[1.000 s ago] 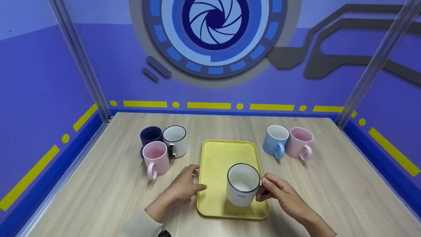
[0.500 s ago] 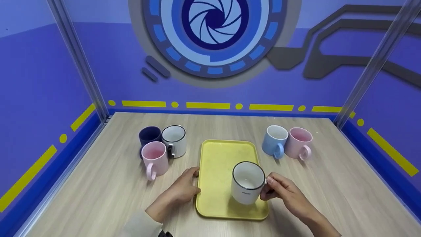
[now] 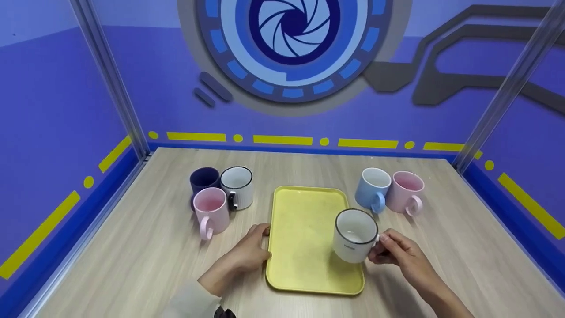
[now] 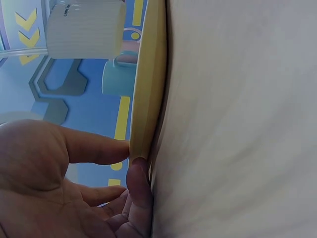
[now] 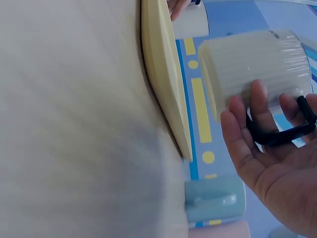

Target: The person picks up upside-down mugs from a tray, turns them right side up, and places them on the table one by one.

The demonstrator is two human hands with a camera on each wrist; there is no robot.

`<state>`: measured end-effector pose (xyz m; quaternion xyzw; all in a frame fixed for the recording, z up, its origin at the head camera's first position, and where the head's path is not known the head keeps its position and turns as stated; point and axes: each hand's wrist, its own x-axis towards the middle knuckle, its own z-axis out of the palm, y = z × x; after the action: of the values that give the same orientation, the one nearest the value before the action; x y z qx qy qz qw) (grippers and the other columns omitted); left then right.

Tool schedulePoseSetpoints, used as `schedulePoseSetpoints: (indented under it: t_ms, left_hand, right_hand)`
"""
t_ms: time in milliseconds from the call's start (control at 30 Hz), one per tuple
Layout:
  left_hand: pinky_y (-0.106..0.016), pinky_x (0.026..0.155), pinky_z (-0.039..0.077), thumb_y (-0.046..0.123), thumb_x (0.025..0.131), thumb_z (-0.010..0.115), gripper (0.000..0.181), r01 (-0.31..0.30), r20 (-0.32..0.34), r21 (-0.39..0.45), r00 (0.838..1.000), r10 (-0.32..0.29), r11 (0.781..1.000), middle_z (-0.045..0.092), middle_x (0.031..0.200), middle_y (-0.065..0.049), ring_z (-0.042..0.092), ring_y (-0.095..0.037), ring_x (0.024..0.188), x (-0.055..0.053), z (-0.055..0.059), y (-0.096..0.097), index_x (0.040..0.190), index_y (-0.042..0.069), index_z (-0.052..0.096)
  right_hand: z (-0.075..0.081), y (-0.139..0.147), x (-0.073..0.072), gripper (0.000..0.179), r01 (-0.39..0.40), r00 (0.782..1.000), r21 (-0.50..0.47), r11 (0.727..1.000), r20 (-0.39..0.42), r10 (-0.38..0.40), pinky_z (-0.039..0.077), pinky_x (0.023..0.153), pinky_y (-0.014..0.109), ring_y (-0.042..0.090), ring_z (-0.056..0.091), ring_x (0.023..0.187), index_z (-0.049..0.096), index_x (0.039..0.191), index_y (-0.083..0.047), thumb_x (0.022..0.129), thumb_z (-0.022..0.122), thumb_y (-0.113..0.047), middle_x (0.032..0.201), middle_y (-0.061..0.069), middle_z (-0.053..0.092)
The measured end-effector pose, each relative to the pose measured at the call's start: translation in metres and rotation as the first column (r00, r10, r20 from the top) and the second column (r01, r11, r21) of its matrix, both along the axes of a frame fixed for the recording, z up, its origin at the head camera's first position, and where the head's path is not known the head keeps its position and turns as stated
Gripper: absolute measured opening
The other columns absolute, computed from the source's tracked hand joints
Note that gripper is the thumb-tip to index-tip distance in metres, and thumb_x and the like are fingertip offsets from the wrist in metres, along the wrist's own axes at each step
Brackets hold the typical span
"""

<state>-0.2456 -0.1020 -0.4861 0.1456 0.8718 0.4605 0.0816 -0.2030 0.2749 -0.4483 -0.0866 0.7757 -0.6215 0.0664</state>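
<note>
My right hand (image 3: 404,256) grips the black handle (image 5: 282,136) of a white, black-rimmed mug (image 3: 352,236). That mug is raised above the right edge of a yellow tray (image 3: 304,278) and tilts slightly. Its base is clear of the tray in both wrist views. On the tray's other side, my left hand (image 3: 248,254) touches the left rim with its thumb and fingertips, spread along the edge; the thumb (image 4: 99,148) meets the upper rim in the left wrist view. Part of the mug's handle is hidden behind my right fingers.
Left of the tray are a dark blue mug (image 3: 205,177), a black-rimmed white mug (image 3: 242,194) and a pink mug (image 3: 214,216), close together. A light blue mug (image 3: 370,192) and another pink mug (image 3: 401,196) stand behind right. Walls enclose the wooden table (image 3: 145,212).
My right hand has carried the white mug rightward and a little away from me, from over the tray towards its right edge. My left thumb has drawn back from over the tray to its rim.
</note>
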Motion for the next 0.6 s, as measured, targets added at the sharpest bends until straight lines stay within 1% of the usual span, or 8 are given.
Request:
schedulePoseSetpoints:
  t_ms: [100, 167, 333, 467, 533, 600]
  left_hand:
    - [-0.056, 0.119, 0.032, -0.011, 0.073, 0.058, 0.075, 0.006, 0.007, 0.007, 1.0, -0.006, 1.0, 0.048, 0.135, -0.025, 0.048, -0.038, 0.13, -0.001, -0.001, 0.001, 0.146, -0.008, 0.04]
    - [-0.056, 0.119, 0.032, -0.011, 0.073, 0.057, 0.076, 0.007, 0.01, 0.013, 1.0, -0.007, 1.0, 0.048, 0.135, -0.025, 0.048, -0.037, 0.13, -0.001, -0.001, 0.001, 0.147, -0.008, 0.04]
    - [-0.056, 0.117, 0.034, -0.011, 0.072, 0.057, 0.078, 0.015, -0.003, 0.009, 1.0, -0.015, 1.0, 0.048, 0.134, -0.025, 0.049, -0.037, 0.127, -0.001, -0.002, 0.0, 0.148, -0.009, 0.038]
    - [-0.055, 0.117, 0.034, -0.01, 0.073, 0.058, 0.078, 0.019, -0.002, -0.004, 1.0, -0.019, 1.0, 0.048, 0.134, -0.024, 0.049, -0.037, 0.127, -0.001, -0.002, -0.001, 0.148, -0.008, 0.038]
    - [-0.055, 0.117, 0.034, -0.009, 0.075, 0.058, 0.077, 0.019, 0.003, -0.008, 1.0, -0.019, 1.0, 0.047, 0.134, -0.023, 0.049, -0.036, 0.128, -0.001, -0.002, -0.001, 0.149, -0.007, 0.038]
    - [-0.054, 0.117, 0.034, -0.008, 0.076, 0.058, 0.076, 0.016, 0.01, -0.011, 1.0, -0.016, 1.0, 0.047, 0.135, -0.023, 0.048, -0.035, 0.128, -0.001, -0.001, -0.001, 0.149, -0.007, 0.038]
  right_hand:
    - [0.0, 0.009, 0.0, 0.04, 0.079, 0.996, -0.004, 0.997, 0.029, -0.079, 0.062, 0.085, 0.033, 0.015, 0.072, 0.09, 0.055, 0.111, 0.011, 0.112, 0.046, -0.028, 0.094, 0.004, 0.072]
    - [-0.002, 0.016, -0.001, 0.039, 0.107, 0.993, -0.008, 0.994, 0.046, -0.106, 0.062, 0.084, 0.033, 0.015, 0.072, 0.09, 0.057, 0.109, 0.009, 0.112, 0.045, -0.028, 0.093, 0.004, 0.073]
    - [-0.003, 0.032, -0.002, 0.034, 0.194, 0.975, -0.036, 0.98, 0.114, -0.189, 0.063, 0.083, 0.034, 0.016, 0.074, 0.089, 0.063, 0.104, 0.001, 0.112, 0.047, -0.028, 0.092, 0.003, 0.075]
    - [-0.002, 0.043, -0.003, 0.031, 0.277, 0.943, -0.044, 0.96, 0.203, -0.263, 0.062, 0.084, 0.033, 0.016, 0.075, 0.091, 0.065, 0.101, -0.009, 0.112, 0.047, -0.031, 0.094, 0.002, 0.078]
    - [-0.002, 0.047, -0.005, 0.029, 0.315, 0.923, -0.066, 0.947, 0.256, -0.289, 0.062, 0.087, 0.034, 0.016, 0.076, 0.094, 0.065, 0.101, -0.012, 0.112, 0.045, -0.031, 0.096, 0.002, 0.079]
    - [-0.002, 0.052, -0.007, 0.028, 0.341, 0.904, -0.095, 0.935, 0.308, -0.298, 0.061, 0.09, 0.034, 0.015, 0.076, 0.097, 0.063, 0.103, -0.015, 0.113, 0.043, -0.031, 0.099, 0.001, 0.079]
